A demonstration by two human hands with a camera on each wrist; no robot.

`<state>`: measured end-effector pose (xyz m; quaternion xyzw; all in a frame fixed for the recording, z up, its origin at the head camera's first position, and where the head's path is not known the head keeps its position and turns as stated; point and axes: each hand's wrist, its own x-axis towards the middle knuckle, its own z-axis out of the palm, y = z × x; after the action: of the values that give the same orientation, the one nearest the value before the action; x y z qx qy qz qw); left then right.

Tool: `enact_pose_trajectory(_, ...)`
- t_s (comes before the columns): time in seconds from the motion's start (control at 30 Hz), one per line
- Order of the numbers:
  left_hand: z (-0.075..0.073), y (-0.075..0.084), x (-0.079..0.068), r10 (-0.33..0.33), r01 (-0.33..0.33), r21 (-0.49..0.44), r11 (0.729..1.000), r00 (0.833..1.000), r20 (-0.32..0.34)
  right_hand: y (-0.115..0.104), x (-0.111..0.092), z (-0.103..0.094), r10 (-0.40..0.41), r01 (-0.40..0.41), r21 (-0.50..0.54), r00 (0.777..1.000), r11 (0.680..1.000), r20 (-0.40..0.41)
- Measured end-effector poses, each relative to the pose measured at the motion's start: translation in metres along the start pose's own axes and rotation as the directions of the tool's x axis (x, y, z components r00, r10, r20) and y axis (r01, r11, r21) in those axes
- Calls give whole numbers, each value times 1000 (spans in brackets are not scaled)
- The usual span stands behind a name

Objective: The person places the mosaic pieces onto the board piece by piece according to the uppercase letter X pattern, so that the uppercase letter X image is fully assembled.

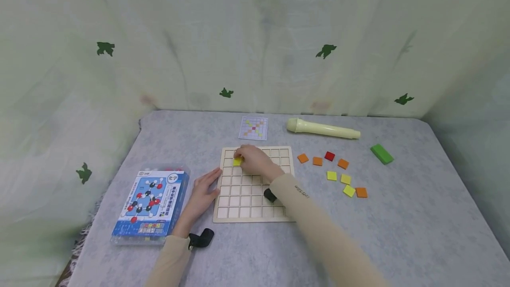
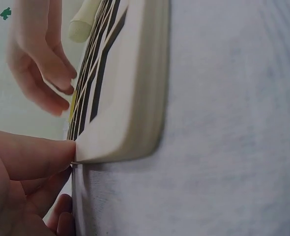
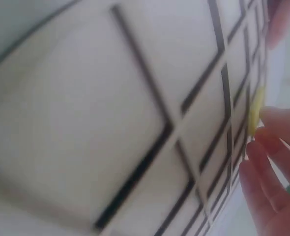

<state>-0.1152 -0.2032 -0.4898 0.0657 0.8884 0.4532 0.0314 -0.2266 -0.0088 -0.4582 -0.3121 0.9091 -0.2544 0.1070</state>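
Observation:
A pale wooden grid board (image 1: 235, 214) lies flat on the table. My right hand (image 1: 255, 159) reaches over its upper left part, fingers bent, the fingertips pinching a yellow square tile (image 1: 237, 161) at the grid's surface. In the right wrist view the fingertips meet this yellow tile (image 3: 256, 110) low against the board. My left hand (image 1: 202, 194) is at the board's left edge, its fingers stretched and touching the rim; the left wrist view has the thumb (image 2: 42, 155) against the board's edge near a corner.
Right of the board lie loose yellow tiles (image 1: 331, 176), orange tiles (image 1: 343, 163) and a red tile (image 1: 329, 156). A pattern card (image 1: 253, 128) and a pale microphone-shaped stick (image 1: 323, 129) lie behind. A green block (image 1: 381, 154) is far right, a boxed molecule model set (image 1: 149, 205) left.

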Motion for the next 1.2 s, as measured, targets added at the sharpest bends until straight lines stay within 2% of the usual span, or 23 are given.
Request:
enact_pose_trajectory(0.13, 1, 0, 1, 5, -5, 2, 1000, 1000, -4, 19, -20, -16, 55, -52, 171, 998, 984, -12)
enact_pose_trajectory(0.3, 1, 2, -1, -20, 20, -2, 1000, 1000, 1, 62, -60, -39, 109, -82, 262, 990, 962, -92)
enact_pose_trajectory(0.47, 1, 2, -2, -31, 31, -2, 1000, 999, 6, 107, -97, -57, 193, -156, 241, 971, 958, -138)
enact_pose_trajectory(0.6, 1, 1, -2, -54, 54, 1, 999, 998, 12, 126, -114, -62, 167, -145, 162, 977, 976, -133)
enact_pose_trajectory(0.73, 1, 2, -1, -71, 71, 2, 997, 997, 18, 130, -116, -62, 129, -113, 118, 982, 987, -140)
enact_pose_trajectory(0.83, 1, 2, -1, -76, 76, -2, 997, 997, 11, 126, -111, -62, 139, -119, 132, 978, 984, -155)
enact_pose_trajectory(1.0, 0, 1, -2, -61, 61, -11, 998, 998, -8, 103, -97, -56, 127, -98, 188, 980, 977, -152)
enact_pose_trajectory(1.2, 1, -3, 0, -50, 50, -17, 999, 999, 2, 78, -80, -41, 61, -48, 142, 994, 989, -90)
